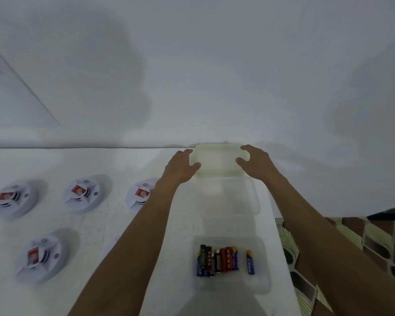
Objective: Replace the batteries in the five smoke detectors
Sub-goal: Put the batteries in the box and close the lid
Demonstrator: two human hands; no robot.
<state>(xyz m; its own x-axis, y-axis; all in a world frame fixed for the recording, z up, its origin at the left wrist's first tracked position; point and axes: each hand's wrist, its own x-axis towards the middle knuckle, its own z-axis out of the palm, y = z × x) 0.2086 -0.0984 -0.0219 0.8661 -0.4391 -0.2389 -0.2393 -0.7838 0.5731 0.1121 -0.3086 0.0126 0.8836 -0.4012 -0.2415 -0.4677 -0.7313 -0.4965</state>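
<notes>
Multicoloured batteries (217, 261), clear tub (263, 286), frosted lid (218, 159), white detectors (81, 194)

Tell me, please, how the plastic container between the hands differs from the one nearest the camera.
The far container looks yellowish and cloudy; the near container is clear. The far container shows no contents; the near container holds batteries. The left hand and right hand grip the far container's ends; nothing touches the near container. Both are rounded rectangular plastic.
</notes>
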